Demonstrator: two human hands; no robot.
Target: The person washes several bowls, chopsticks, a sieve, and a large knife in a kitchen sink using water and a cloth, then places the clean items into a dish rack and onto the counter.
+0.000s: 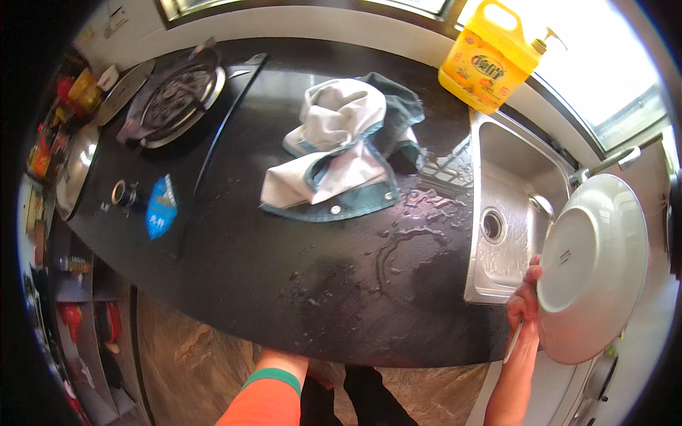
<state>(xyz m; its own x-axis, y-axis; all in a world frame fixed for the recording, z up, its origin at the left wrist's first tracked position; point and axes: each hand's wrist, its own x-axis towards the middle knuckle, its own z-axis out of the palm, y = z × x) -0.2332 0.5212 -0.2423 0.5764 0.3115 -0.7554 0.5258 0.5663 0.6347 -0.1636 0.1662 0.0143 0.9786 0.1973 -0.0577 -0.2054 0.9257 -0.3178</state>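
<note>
My right hand [525, 303] grips a white ceramic plate [618, 266] near its rim, its underside turned towards me, over the right edge of the sink. A thin light-coloured handle or stick shows beside the wrist; what it belongs to is hidden. Only my left forearm in an orange sleeve shows at the counter's front edge; the left hand is hidden below it. A crumpled white and dark green cloth [341, 112] with snaps lies on the dark countertop [240, 266]. To its right is the stainless steel sink [522, 250] with a faucet [607, 164].
A yellow detergent jug [487, 58] with a pump stands behind the sink. At the left are a gas burner [178, 98], a metal lid [77, 168] and a blue packet [161, 207]. Water puddles [426, 205] lie between cloth and sink. Open shelves [88, 319] stand below left.
</note>
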